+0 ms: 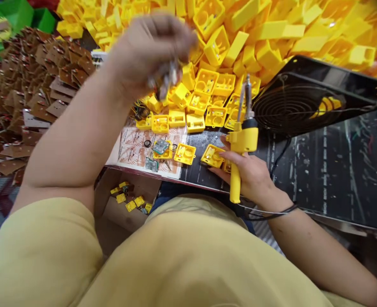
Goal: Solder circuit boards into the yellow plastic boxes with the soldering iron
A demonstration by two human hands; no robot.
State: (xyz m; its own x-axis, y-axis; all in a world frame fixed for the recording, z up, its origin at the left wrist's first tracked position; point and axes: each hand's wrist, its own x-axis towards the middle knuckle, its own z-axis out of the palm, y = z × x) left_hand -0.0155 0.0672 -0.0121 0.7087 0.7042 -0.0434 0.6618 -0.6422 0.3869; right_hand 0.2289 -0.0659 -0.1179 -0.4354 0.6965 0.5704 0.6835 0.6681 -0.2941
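My left hand [156,47] is raised over the yellow cases, its fingers curled and blurred. Small shiny bits hang below its palm, too smeared to name. In my right hand [250,170] is a yellow soldering gun [244,140], upright, its metal tip pointing away from me. The fingers of that hand also rest by an open yellow case [212,156] at the bench edge. Left of it lies another open case [185,154]. A green circuit board [161,146] sits on a further case, and a second circuit board [151,164] lies on the printed sheet [133,149].
A big heap of yellow cases [280,34] fills the back. Brown boards [38,85] are piled at left, near green bins [12,17]. A black fan [290,102] leans at right on the black bench top [329,170]. Below, an open box [127,213] holds several yellow pieces.
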